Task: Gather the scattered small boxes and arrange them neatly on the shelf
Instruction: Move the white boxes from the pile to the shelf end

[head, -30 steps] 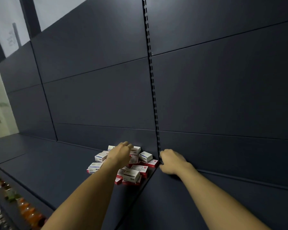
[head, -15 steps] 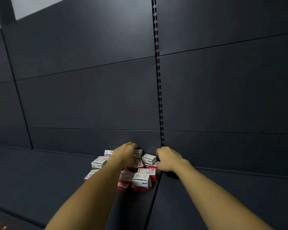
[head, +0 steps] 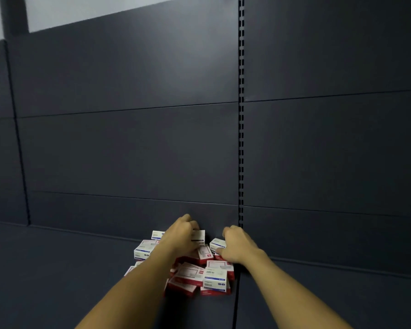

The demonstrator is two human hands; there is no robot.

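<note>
Several small white boxes with red or blue print lie in a loose pile [head: 192,274] on the dark shelf [head: 57,276], close to its back panel. My left hand [head: 180,236] reaches over the back of the pile, its fingers curled round one white box [head: 198,236] that stands against the back panel. My right hand [head: 237,245] is at the pile's right side, thumb and fingers curled round a white box with blue print [head: 217,243]. Both forearms hide part of the pile.
A slotted upright [head: 241,115] runs down the back panel just behind my right hand. A seam [head: 235,305] splits the shelf below it. Dark bare shelf stretches left and right of the pile.
The view has swung a little to the right and down. My left hand has closed round a box at the back of the pile. My right hand has moved onto the white and blue box.
</note>
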